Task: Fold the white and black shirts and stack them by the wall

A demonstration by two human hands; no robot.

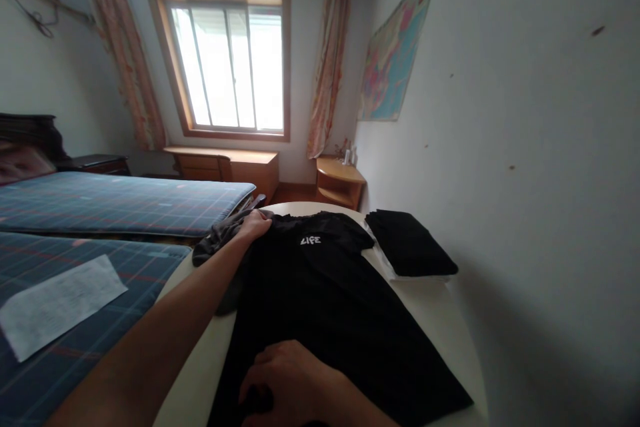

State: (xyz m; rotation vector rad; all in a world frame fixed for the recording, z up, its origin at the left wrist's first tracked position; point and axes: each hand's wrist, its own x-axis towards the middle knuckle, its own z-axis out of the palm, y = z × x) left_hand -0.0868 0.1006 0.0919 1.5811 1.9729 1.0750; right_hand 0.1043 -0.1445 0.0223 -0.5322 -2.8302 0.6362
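Note:
A black T-shirt [320, 300] with white lettering near its collar lies spread on a round white table [463, 347], its hem towards me. With my left arm stretched out, my left hand [257, 221] is closed on the T-shirt near its far left shoulder. Close to me, my right hand [287, 377] has its fingers curled in on the black cloth on the left side, with a dark bit of fabric showing between them. Dark grey clothing [220, 237] lies bunched at the table's left edge, partly behind my left arm.
A folded black garment [413, 243] rests on something white at the table's right, beside the wall. On the left are beds with plaid mattresses [125, 203] and a sheet of white paper [65, 303]. A wooden desk [250, 167] and a corner shelf [340, 173] stand by the window.

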